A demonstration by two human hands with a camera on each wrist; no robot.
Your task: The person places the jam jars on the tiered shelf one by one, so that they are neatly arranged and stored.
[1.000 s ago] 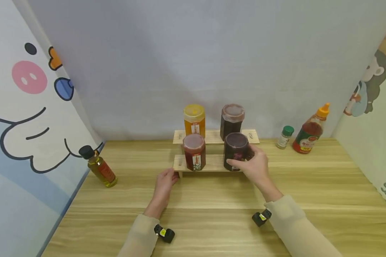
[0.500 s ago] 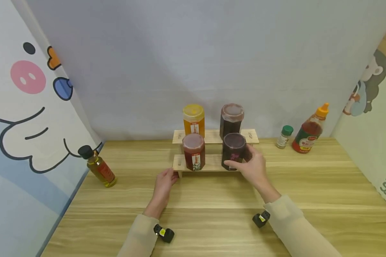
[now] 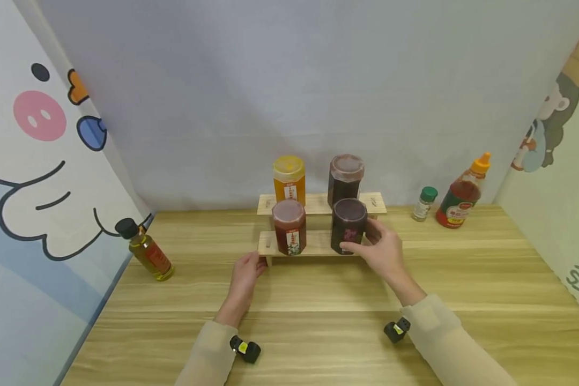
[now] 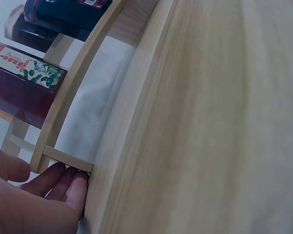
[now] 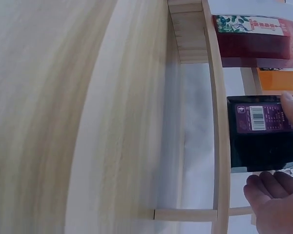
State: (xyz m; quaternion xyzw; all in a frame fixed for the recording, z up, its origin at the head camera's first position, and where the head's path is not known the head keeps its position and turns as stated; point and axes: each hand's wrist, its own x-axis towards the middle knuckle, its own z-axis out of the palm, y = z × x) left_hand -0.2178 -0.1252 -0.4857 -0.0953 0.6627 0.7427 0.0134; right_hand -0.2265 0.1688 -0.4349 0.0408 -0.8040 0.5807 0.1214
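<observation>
A two-tier wooden rack (image 3: pixel 318 244) bears two jars on each step. At its left end my left hand (image 3: pixel 244 276) holds the lower step; in the left wrist view the thumb lies over the board, the fingers under it by the leg. My right hand (image 3: pixel 385 254) is around the dark purple jar (image 3: pixel 349 228) at the front right, thumb on its label side (image 5: pixel 256 119) and curved fingers at its right side. To the left stands a red jar (image 3: pixel 289 230). Behind are a yellow jar (image 3: pixel 289 185) and another dark jar (image 3: pixel 344 185).
An oil bottle (image 3: pixel 151 254) with a black cap stands on the left of the wooden table (image 3: pixel 318 332). Toward the back right are a small green-capped shaker (image 3: pixel 424 205) and a red sauce squeeze bottle (image 3: pixel 459 198). A grey wall (image 3: pixel 289 96) rises behind the rack.
The front dark jar has shifted slightly left on its step. My right hand has since eased a little to the right, its thumb sliding along the jar. My left hand keeps its place.
</observation>
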